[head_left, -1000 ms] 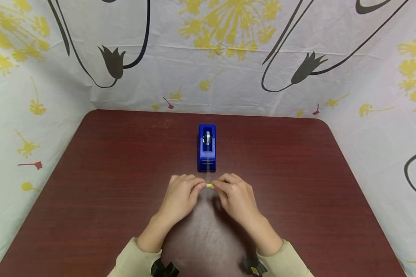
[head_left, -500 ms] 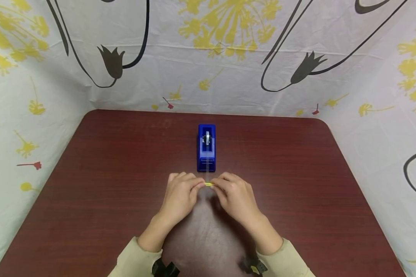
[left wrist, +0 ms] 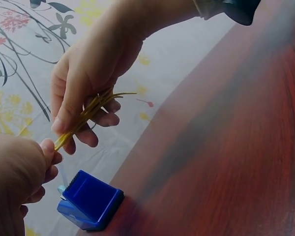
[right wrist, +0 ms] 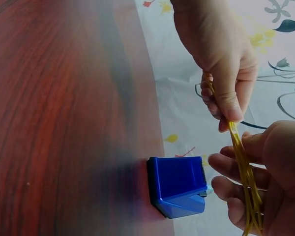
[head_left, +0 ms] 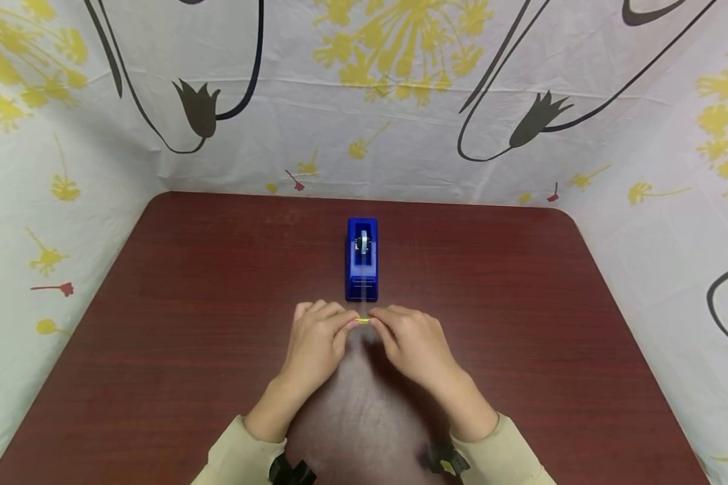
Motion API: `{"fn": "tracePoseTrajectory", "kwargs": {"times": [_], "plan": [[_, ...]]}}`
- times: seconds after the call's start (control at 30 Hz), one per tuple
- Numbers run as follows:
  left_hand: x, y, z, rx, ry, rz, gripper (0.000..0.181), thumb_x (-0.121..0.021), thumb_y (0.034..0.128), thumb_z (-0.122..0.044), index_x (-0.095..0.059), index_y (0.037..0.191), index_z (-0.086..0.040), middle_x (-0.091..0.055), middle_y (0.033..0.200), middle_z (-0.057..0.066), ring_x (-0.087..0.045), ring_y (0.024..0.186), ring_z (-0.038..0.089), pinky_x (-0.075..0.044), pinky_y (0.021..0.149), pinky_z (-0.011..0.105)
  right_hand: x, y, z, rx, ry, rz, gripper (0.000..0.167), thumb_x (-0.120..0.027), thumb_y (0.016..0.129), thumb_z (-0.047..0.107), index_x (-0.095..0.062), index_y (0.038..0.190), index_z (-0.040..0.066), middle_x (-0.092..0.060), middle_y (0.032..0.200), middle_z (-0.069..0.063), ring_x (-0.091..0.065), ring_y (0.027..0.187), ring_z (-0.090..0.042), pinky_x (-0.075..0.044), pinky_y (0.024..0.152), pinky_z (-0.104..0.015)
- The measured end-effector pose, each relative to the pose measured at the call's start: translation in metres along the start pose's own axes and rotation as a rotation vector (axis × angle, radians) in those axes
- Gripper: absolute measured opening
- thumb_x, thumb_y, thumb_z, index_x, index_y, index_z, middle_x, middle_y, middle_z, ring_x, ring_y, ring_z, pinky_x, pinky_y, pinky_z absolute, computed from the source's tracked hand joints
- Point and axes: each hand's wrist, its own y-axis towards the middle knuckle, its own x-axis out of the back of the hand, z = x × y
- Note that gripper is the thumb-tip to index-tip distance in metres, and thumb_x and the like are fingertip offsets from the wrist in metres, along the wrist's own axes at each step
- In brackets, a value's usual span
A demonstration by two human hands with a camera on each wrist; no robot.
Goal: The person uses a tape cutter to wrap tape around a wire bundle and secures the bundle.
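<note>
Thin yellow strands point(head_left: 362, 320) point(left wrist: 91, 110) point(right wrist: 243, 164) form a bundle between the two hands. The left hand point(head_left: 314, 343) point(left wrist: 17, 172) point(right wrist: 221, 54) pinches one end between thumb and fingertips. Around the bundle farther along are the thumb and fingers of the right hand point(head_left: 417, 347) point(left wrist: 91, 73) point(right wrist: 290, 167), with loose ends running across its palm in the right wrist view. Just beyond the fingertips, a blue tape dispenser point(head_left: 362, 269) point(left wrist: 91, 199) point(right wrist: 179, 184) stands on the table. A clear strip appears to run from it toward the hands.
The dark red-brown tabletop point(head_left: 218, 269) point(left wrist: 226, 147) point(right wrist: 64, 123) extends on both sides of the hands. White cloth point(head_left: 400, 162) with yellow, grey and red plant patterns hangs behind it and along its sides.
Both hands and the strands have shifted very slightly toward the dispenser. The right hand's fingers have changed their hold a little and lie closer together. The dispenser has stayed where it was.
</note>
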Motion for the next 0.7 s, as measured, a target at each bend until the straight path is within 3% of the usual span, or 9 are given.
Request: {"fn": "tracePoseTrajectory", "kwargs": {"times": [0.23,0.7], "plan": [[-0.0006,-0.0004,0.0003,-0.006,-0.01,-0.019,0.01,-0.078,0.0874,-0.022,-0.08,0.091,-0.013,-0.068,0.08,-0.005,-0.058,0.073,0.017,-0.041,0.078,0.04,0.0036,0.003,-0.0007,-0.058,0.054,0.051,0.011,-0.07,0.097,0.016,-0.077,0.09,0.013,-0.065,0.076,0.008,-0.052,0.06,-0.005,-0.046,0.054,-0.03],[0.0021,0.0017,0.0008,0.004,0.011,0.009,0.009,-0.078,0.0877,-0.02,-0.08,0.092,-0.013,-0.07,0.084,-0.004,-0.061,0.076,0.018,-0.041,0.079,0.04,-0.0009,0.0022,-0.0012,-0.071,0.087,-0.03,0.005,-0.075,0.093,0.015,-0.079,0.09,0.015,-0.068,0.079,0.009,-0.051,0.059,-0.004,-0.043,0.053,-0.025]]}}
